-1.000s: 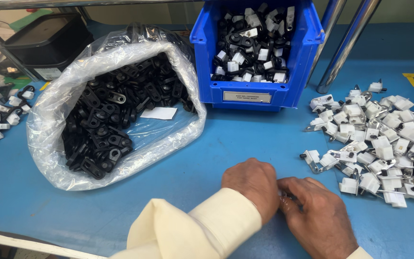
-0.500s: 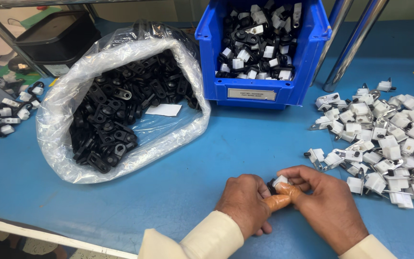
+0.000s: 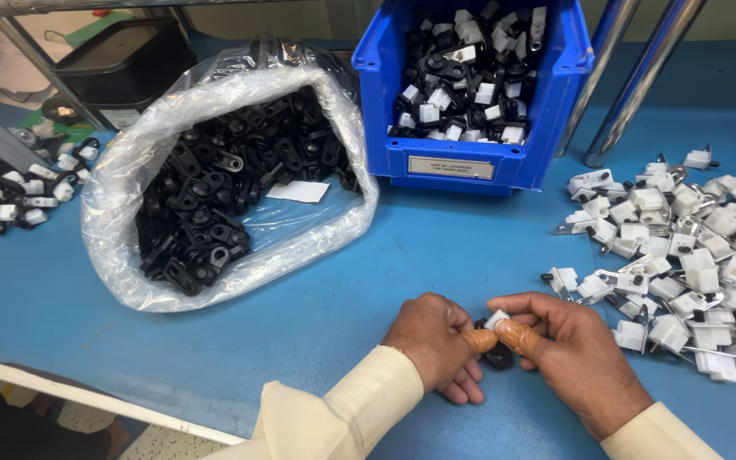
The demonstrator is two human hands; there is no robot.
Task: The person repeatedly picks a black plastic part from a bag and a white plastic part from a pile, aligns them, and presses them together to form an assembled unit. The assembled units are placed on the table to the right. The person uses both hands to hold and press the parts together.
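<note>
Nearest the camera, the left hand [image 3: 436, 341] and right hand [image 3: 572, 358] meet low over the blue table [image 3: 436, 247], both in cream sleeves [image 3: 342, 409]. Their thumbs, each capped in an orange finger cot [image 3: 517, 336], press together onto a small white clip [image 3: 496, 319], with a black part [image 3: 497, 356] held just beneath it. So the piece sits pinched between the thumb tips and the curled fingers; the other fingers of each hand fold under, and how they bear on the black part is hidden.

Just right of the fingers, nearly touching the right hand's knuckles, begins a loose pile of white clips [image 3: 683, 247] with metal tabs, which spreads away to the right edge of the view.

Beyond and left of the fingers lies an open clear plastic bag [image 3: 232, 179], slumped on its side, full of black parts [image 3: 215, 196], with a white slip [image 3: 298, 191] on them. Bare table lies between the bag's mouth and the hands.

Straight beyond the fingers stands a blue bin [image 3: 470, 145] with a label on its front, holding mixed black and white pieces. Right of it two metal tubes [image 3: 632, 85] rise slanting. At the far left edge lies another scatter of small pieces [image 3: 10, 196], and behind the bag a black box [image 3: 104, 68].
</note>
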